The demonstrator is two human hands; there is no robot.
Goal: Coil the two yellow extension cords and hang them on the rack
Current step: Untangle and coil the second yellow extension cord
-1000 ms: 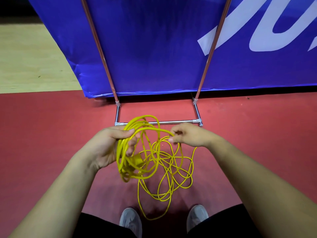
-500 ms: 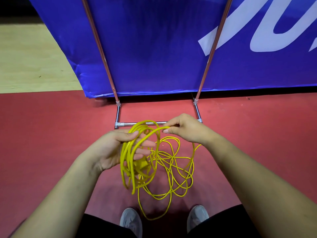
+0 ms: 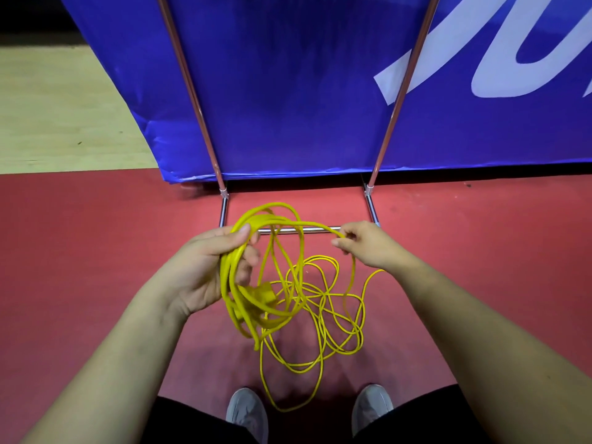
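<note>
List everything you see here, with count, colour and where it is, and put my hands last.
yellow cord: number unclear, yellow, part coiled and held, the rest in loose loops at centre
rack: one, silver base bar with coppery uprights, upper middle
banner: one, blue with white lettering, behind the rack
floor: red underfoot, pale wood at far left
shoes: two, grey, bottom edge
left hand: one, grips the coiled loops
right hand: one, pinches a strand near the base bar

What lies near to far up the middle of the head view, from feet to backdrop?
Grey shoes → loose loops of yellow extension cord on the red floor → rack's silver base bar → blue banner. The left hand, right hand and held coil overlap the bar, so are left out.
</note>
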